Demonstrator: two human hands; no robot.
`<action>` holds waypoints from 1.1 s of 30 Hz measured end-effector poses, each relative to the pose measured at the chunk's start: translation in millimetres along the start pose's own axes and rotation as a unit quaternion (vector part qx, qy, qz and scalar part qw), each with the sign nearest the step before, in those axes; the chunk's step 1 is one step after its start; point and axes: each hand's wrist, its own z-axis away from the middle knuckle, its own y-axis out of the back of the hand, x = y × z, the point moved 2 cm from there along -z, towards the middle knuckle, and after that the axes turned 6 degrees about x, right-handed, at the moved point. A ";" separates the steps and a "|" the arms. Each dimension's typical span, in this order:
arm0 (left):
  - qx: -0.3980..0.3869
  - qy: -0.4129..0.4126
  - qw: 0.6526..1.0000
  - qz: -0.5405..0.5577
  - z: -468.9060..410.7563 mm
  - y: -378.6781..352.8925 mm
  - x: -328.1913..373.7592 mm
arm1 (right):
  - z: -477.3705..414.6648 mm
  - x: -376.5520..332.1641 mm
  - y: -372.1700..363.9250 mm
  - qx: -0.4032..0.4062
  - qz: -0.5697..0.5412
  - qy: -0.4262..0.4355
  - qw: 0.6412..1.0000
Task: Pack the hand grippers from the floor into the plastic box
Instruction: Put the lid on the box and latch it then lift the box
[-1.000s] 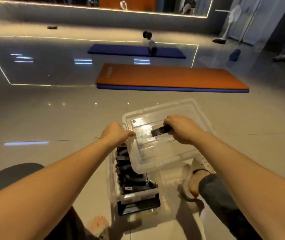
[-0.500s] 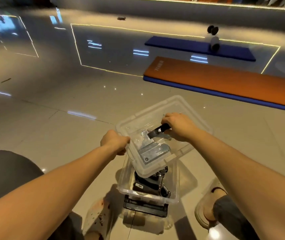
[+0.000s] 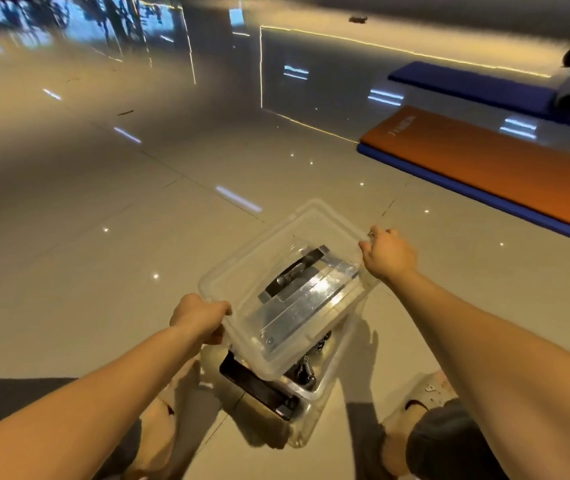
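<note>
A clear plastic lid [image 3: 287,271] with a black carry handle [image 3: 294,273] hangs tilted over the clear plastic box [image 3: 306,407] on the floor. My left hand [image 3: 200,315] grips the lid's near-left edge. My right hand [image 3: 385,252] grips its far-right edge. Under the lid, black hand grippers [image 3: 306,367] with metal springs show inside the box, mostly hidden by the lid. A black latch [image 3: 255,384] sits on the box's near end.
An orange mat [image 3: 494,168] on a blue one lies to the far right, a second blue mat [image 3: 484,84] with a roller behind it. My feet in sandals stand either side of the box. Glossy tiled floor stretches left and ahead.
My right hand has let go of the lid's black handle and moved to the lid's far-right edge. The lid has turned and sits lower over the box. The view has swung left.
</note>
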 end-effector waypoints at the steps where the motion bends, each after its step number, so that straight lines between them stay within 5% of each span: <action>1: 0.004 0.012 1.000 0.010 5.9 -3.2 -4.4 | -4.3 0.7 -4.4 -0.026 -0.021 0.000 0.999; 15: 0.062 0.079 0.995 -0.025 61.5 -68.7 -55.1 | -41.7 9.6 -60.7 -0.104 -0.033 0.153 0.982; 33: 0.164 0.110 0.979 0.055 68.5 -122.1 -61.7 | -67.1 24.4 -81.8 -0.229 -0.015 0.199 0.953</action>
